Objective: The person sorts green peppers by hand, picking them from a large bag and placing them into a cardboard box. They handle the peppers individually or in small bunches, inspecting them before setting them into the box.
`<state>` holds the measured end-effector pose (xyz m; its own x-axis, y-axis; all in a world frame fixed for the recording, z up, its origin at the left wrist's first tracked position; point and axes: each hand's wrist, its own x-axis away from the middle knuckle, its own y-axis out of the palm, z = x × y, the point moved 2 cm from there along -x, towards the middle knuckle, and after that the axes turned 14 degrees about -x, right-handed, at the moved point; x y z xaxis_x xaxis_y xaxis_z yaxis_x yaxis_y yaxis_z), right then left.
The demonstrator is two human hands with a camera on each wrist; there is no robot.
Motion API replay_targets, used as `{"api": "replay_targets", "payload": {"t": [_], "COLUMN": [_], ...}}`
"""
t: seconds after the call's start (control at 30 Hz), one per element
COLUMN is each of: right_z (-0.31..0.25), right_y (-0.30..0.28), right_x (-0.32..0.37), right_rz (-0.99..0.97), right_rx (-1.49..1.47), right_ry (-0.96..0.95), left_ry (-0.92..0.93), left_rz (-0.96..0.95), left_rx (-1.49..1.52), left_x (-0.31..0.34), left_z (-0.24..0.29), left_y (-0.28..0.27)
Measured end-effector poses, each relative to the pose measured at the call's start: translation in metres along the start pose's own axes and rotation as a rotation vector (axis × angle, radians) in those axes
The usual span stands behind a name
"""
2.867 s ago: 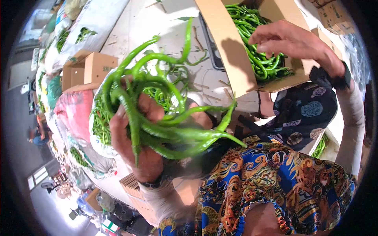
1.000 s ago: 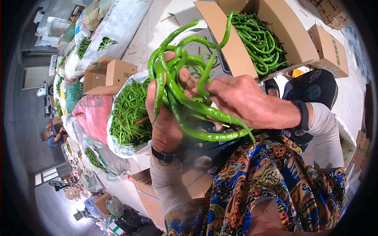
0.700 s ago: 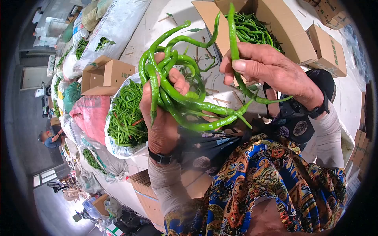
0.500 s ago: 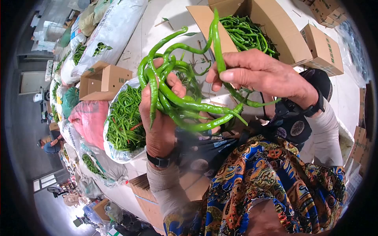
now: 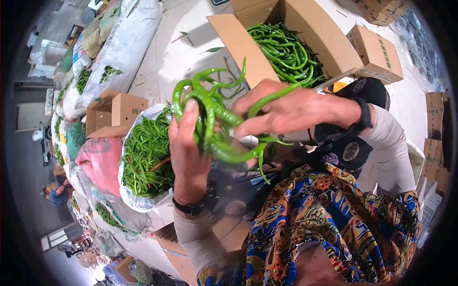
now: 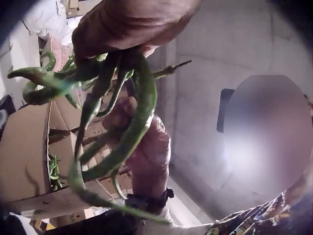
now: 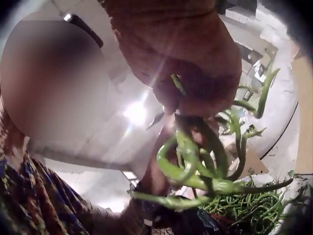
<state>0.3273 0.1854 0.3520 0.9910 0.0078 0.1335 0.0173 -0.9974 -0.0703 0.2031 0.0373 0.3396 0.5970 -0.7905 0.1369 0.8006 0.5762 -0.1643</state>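
Note:
In the head view my left hand [image 5: 188, 157] grips a bunch of long, curled green chili peppers [image 5: 210, 112], thumb across them. My right hand [image 5: 305, 112] is at the bunch's right side, its fingertips close against it. One green chili pepper [image 5: 274, 99] is held in that right hand and slants up along its fingers. Several peppers [image 6: 144, 93] hang below my left hand [image 6: 137, 24] in the left wrist view, with my right hand [image 6: 151, 149] behind them. The right wrist view has my right hand [image 7: 190, 54] above the bunch, its fingertips mostly hidden.
An open cardboard box [image 5: 329, 43] of green chilies stands at the back right, a closed carton [image 5: 377, 55] beside it. To the left are a white sack [image 5: 126, 190] full of chilies, a pink sack [image 5: 102, 159] and a small open box [image 5: 129, 109]. Flattened cardboard [image 5: 171, 248] lies near my left forearm.
My right hand drew one chili pepper from the bunch, held it up apart, then came back left against the bunch with it. The head view has turned, shifting the boxes left.

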Motion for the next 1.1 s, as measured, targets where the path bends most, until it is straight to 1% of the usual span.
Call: {"api": "replay_targets", "payload": {"t": [0.03, 0.1, 0.13, 0.17, 0.2, 0.23, 0.27, 0.33, 0.37, 0.43, 0.47, 0.53, 0.6, 0.63, 0.67, 0.73, 0.77, 0.8, 0.87, 0.9, 0.93, 0.97, 1.0, 1.03, 1.1], "right_z": [-0.006, -0.016, -0.022, -0.025, -0.028, -0.032, -0.033, -0.037, -0.035, -0.042, -0.033, -0.022, -0.017, -0.015, -0.012, -0.003, -0.007, 0.0, 0.022, 0.025, 0.027, 0.027, 0.026, 0.03, 0.036], "right_y": [-0.008, -0.028, -0.037, -0.04, -0.05, -0.06, -0.071, -0.105, -0.104, -0.082, -0.067, -0.042, -0.028, -0.024, -0.02, -0.014, -0.01, -0.006, 0.008, 0.015, 0.023, 0.027, 0.029, 0.028, 0.024], "right_x": [0.012, 0.034, 0.043, 0.05, 0.057, 0.064, 0.069, 0.078, 0.076, 0.061, 0.052, 0.045, 0.036, 0.031, 0.027, 0.021, 0.019, 0.017, 0.006, 0.001, -0.001, 0.0, 0.001, 0.0, 0.0], "right_rz": [0.017, 0.11, 0.169, 0.277, 0.369, 0.466, 0.504, 0.452, 0.452, 0.588, 0.611, 0.385, 0.128, 0.086, 0.089, 0.131, 0.111, 0.108, 0.076, 0.081, 0.121, 0.143, 0.165, 0.163, 0.196], "right_rx": [-0.121, -0.29, -0.319, -0.32, -0.22, -0.116, -0.113, -0.293, -0.295, -0.293, -0.267, -0.285, -0.343, -0.336, -0.342, -0.282, -0.386, -0.387, -0.357, -0.34, -0.377, -0.462, -0.546, -0.546, -0.376], "right_ry": [0.085, 0.201, 0.231, 0.035, -0.014, -0.054, -0.149, -0.167, -0.171, -0.182, -0.173, -0.084, 0.062, 0.027, 0.028, 0.315, 0.337, 0.34, 0.105, 0.036, 0.041, 0.081, 0.12, 0.119, -0.045], "left_ry": [-0.048, -0.15, -0.15, -0.156, -0.165, -0.145, -0.151, -0.146, -0.128, -0.138, -0.148, -0.13, -0.139, -0.147, -0.142, -0.129, -0.131, -0.134, -0.143, -0.135, -0.126, -0.084, -0.085, -0.076, -0.065], "left_rz": [-0.01, -0.019, -0.018, -0.028, -0.035, -0.085, -0.072, -0.037, -0.13, -0.116, -0.102, -0.093, -0.106, -0.109, -0.108, -0.105, -0.105, -0.077, -0.041, -0.059, -0.077, -0.069, -0.067, -0.045, -0.023], "left_rx": [0.086, 0.254, 0.259, 0.257, 0.255, 0.299, 0.295, 0.309, 0.321, 0.31, 0.298, 0.312, 0.336, 0.332, 0.317, 0.288, 0.288, 0.28, 0.275, 0.242, 0.208, 0.227, 0.225, 0.237, 0.252], "left_x": [0.0, 0.002, 0.002, 0.003, 0.006, 0.005, 0.004, 0.003, 0.001, 0.002, 0.002, -0.001, -0.001, 0.0, 0.0, 0.0, 0.0, 0.0, 0.001, 0.001, 0.0, -0.003, -0.002, -0.002, -0.002], "left_z": [0.0, 0.002, 0.005, 0.008, 0.008, 0.006, 0.005, 0.007, 0.003, 0.007, 0.009, 0.007, 0.005, 0.004, 0.003, 0.003, 0.004, 0.006, 0.007, 0.008, 0.009, 0.0, 0.001, 0.003, 0.003], "left_y": [-0.003, -0.008, -0.007, -0.006, -0.006, -0.008, -0.008, -0.004, -0.009, -0.004, -0.002, 0.001, 0.003, 0.003, 0.004, 0.004, 0.006, 0.01, 0.011, 0.01, 0.011, 0.01, 0.011, 0.013, 0.012]}}
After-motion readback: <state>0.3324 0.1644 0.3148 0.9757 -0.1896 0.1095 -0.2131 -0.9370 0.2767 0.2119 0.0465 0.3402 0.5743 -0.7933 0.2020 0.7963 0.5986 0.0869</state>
